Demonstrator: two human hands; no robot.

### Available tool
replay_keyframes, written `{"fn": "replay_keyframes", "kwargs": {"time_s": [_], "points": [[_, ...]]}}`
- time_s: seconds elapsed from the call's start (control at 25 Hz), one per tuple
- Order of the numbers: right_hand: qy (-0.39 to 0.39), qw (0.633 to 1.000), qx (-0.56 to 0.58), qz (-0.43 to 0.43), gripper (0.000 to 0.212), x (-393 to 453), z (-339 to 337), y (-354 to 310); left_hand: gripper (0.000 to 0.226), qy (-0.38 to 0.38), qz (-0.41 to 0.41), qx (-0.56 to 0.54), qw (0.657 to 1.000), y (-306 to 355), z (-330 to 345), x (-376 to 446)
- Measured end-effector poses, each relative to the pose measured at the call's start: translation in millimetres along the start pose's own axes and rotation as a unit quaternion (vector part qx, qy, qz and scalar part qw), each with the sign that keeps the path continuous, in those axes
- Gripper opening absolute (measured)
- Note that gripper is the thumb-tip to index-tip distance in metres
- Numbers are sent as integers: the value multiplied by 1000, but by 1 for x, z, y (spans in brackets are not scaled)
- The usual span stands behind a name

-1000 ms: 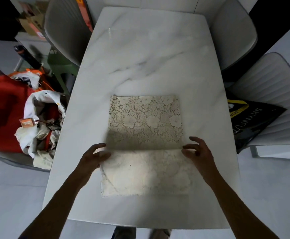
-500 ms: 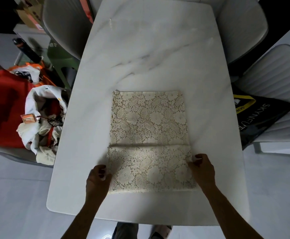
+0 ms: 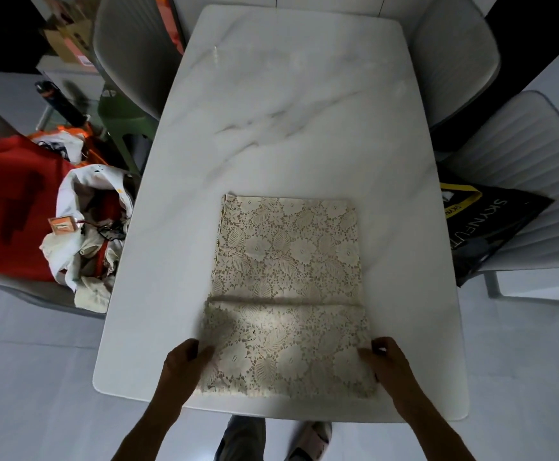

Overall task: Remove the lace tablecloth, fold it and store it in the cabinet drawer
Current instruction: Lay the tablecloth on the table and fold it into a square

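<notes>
The left hand (image 3: 185,361) and right hand (image 3: 387,364) pinch the near corners of the lace tablecloth (image 3: 288,277), whose long axis runs away toward the surface's (image 3: 288,94) far edge.

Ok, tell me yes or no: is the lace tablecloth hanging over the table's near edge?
No, the folded lace tablecloth lies wholly on the marble table, its near edge short of the rim.

- Lace tablecloth (image 3: 288,277): cream openwork cloth, matt, with raised flower and leaf pattern.
- Desk (image 3: 288,111): white marble-look top with grey veining, smooth, with a soft sheen.
- Chairs (image 3: 537,168): pale grey upholstery, ribbed, matt.
- Bag (image 3: 484,227): black plastic, glossy.
- Floor (image 3: 32,377): pale, smooth.
</notes>
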State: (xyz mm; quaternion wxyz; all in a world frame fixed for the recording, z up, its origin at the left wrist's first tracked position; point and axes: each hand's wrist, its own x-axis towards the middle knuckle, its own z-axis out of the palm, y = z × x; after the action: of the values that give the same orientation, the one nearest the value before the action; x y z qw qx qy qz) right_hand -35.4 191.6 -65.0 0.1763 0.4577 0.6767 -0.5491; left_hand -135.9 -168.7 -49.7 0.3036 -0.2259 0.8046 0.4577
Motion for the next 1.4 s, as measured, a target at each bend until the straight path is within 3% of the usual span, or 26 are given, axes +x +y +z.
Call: {"fn": "replay_keyframes", "kwargs": {"time_s": [0.04, 0.12, 0.32, 0.44, 0.52, 0.64, 0.76, 0.88, 1.0, 1.08, 1.16, 1.24, 1.32, 1.4], "points": [[-9, 1000, 21, -2, 23, -9, -3, 3, 14, -16, 7, -24, 1000, 0, -6, -7], [-15, 999, 35, 1, 33, -23, -11, 1, 48, -65, 8, -70, 995, 3, -20, -15], [-92, 989, 110, 44, 25, -12, -34, -51, 18, -116, -42, -125, 984, 64, -50, 11], [-67, 980, 183, 45, 13, 30, -36, -108, 30, -138, -72, -222, 963, 123, -52, 66], [-12, 973, 218, 75, 26, 59, -27, -139, 32, -121, -67, -245, 960, 152, -42, 101], [43, 998, 23, 26, 29, 87, 1, -143, 24, -76, -9, -76, 994, 155, -11, 126], [127, 987, -74, -57, 33, 96, 24, -125, 57, 18, 63, 39, 997, 134, 16, 129], [173, 971, -117, -118, 17, 106, 27, -123, 62, 108, 87, 75, 988, 114, 24, 134], [152, 982, -79, -76, 12, 112, 25, -123, 46, 112, 75, 66, 989, 100, 21, 134], [123, 992, 10, -18, 28, 115, 18, -124, 34, 107, 91, 86, 986, 96, 20, 132], [50, 987, 149, 24, 41, 116, 7, -131, 23, 103, 99, 97, 985, 98, 23, 127], [-41, 973, 219, 53, 31, 107, -1, -144, 15, 99, 104, 109, 984, 101, 27, 126], [-49, 972, 228, 20, 18, 93, -6, -156, 9, 99, 113, 122, 981, 107, 29, 126], [-22, 974, 211, -73, 14, 75, -8, -173, 12, 90, 114, 107, 984, 116, 29, 122]]}}
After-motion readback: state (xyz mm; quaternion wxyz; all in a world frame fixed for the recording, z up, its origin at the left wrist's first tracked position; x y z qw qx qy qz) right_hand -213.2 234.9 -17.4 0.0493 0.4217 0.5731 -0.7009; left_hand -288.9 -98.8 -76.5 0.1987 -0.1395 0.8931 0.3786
